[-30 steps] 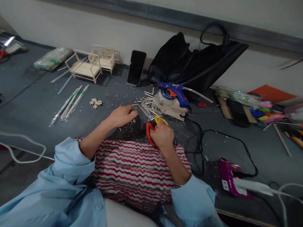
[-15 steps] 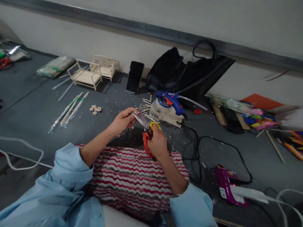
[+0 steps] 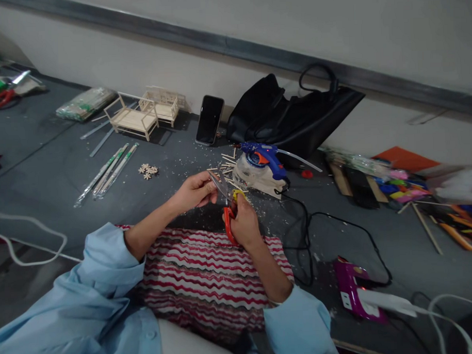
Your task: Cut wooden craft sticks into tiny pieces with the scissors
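Observation:
My right hand is wrapped around the red and yellow handles of a pair of scissors, whose blades point up and left. Close by the blade tips, my left hand is closed in a pinch; whatever lies between its fingers is too small to make out. Several thin wooden sticks and scattered chips lie just beyond the blades. A blue glue gun rests on a clear round container to the right of them. Over my lap lies a red and white striped cloth.
Two small wooden furniture models, a phone and a black bag stand along the wall. Wrapped stick packs and small wooden flower shapes lie left. A purple power strip with cables sits at right.
The scissor blades have drawn closer together, and the yellow handle has shifted toward the red one. My left fingers have curled slightly and shifted down beside the blades.

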Motion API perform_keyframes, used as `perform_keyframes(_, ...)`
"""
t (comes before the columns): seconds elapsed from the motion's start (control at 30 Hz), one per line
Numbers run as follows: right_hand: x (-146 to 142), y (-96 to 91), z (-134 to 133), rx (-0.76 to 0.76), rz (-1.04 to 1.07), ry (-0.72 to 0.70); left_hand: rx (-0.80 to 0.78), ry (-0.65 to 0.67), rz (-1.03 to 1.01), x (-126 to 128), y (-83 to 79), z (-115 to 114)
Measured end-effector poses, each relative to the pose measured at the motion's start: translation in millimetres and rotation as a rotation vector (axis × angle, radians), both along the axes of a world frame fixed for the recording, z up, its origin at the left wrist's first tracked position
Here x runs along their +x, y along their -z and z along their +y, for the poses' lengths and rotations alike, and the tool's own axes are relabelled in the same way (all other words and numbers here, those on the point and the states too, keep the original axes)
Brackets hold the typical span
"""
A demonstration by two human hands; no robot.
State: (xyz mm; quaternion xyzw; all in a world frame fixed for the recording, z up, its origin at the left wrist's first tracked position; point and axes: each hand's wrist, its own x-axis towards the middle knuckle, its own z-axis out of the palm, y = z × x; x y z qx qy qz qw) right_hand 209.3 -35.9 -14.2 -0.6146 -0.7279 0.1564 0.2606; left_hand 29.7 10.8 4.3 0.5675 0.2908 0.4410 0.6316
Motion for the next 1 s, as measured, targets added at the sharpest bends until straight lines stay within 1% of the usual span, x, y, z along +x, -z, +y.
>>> perform_keyframes(0.13, -0.1, -1.7, 0.5, -0.021, -0.022, 0.015, 0.047, -0.03, -0.002, 1.8, -3.6, 0.2)
perform_keyframes(0.33, 0.8, -1.0, 1.5, -0.018, -0.043, 0.018, 0.008, 0.043, 0.023, 0.4, -3.0, -0.2)
perform_keyframes(0.5, -0.6, -2.4, 1.2, 0.008, -0.092, 0.006, 0.03, 0.034, 0.058, -2.3, 0.0, 0.1)
perform_keyframes(0.63, -1.4, -4.2, 0.5, 0.006, -0.103, -0.003, 0.032, 0.049, 0.031, -2.6, -0.3, 0.4)
perform_keyframes(0.77, -1.2, -4.6, -0.1, 0.001, -0.101, -0.015, 0.049, 0.042, 0.011, -1.1, -1.1, 0.1)
perform_keyframes(1.0, 0.6, -2.8, -0.4, 0.039, -0.079, -0.039, 0.008, 0.013, -0.003, 1.9, -1.0, -1.3)
